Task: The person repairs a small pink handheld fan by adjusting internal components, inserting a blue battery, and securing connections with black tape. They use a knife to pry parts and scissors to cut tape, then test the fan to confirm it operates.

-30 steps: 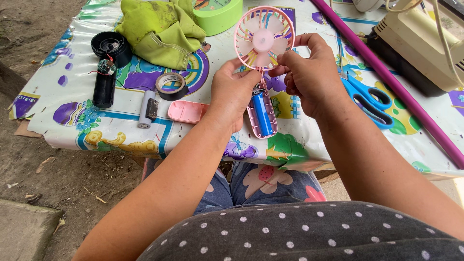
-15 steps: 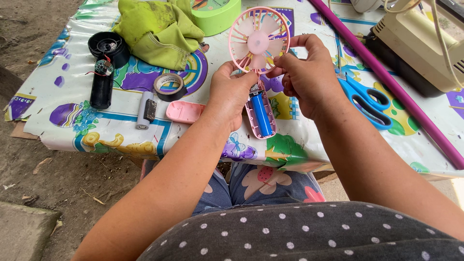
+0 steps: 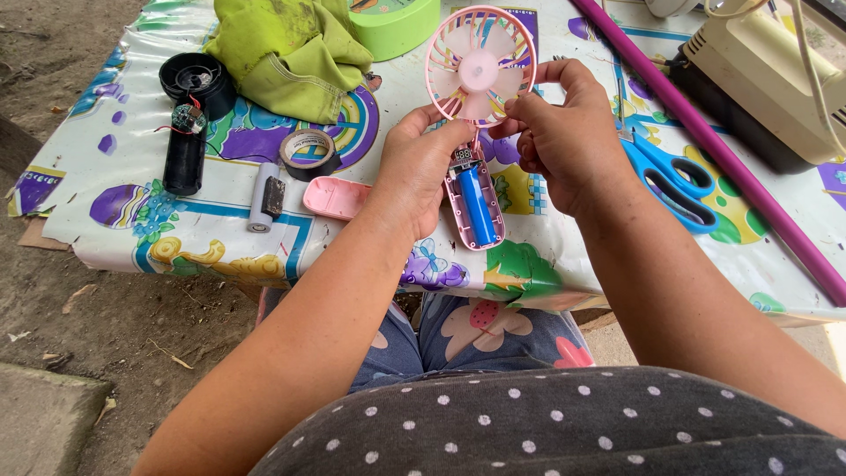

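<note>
Both hands hold a small pink fan (image 3: 478,97) upright above the near part of the table (image 3: 564,256), between them. The left hand (image 3: 421,172) grips it from the left, fingers curled round the neck just under the round guard, its palm beside the open handle. The right hand (image 3: 564,141) closes on it from the right, thumb and fingertips pinching the guard's lower right rim. The handle's back is off, and a blue battery (image 3: 476,204) lies in the bared compartment, just right of the left wrist. The pink cover (image 3: 336,197) lies flat on the cloth, just left of the left hand. Farther left lie a tape roll (image 3: 310,152), a grey cell (image 3: 263,197) and a black cylinder (image 3: 185,154). Blue scissors (image 3: 674,181) lie right of the right hand, near a purple rod (image 3: 705,132). A green cloth (image 3: 286,53) is bunched at the far side.
</note>
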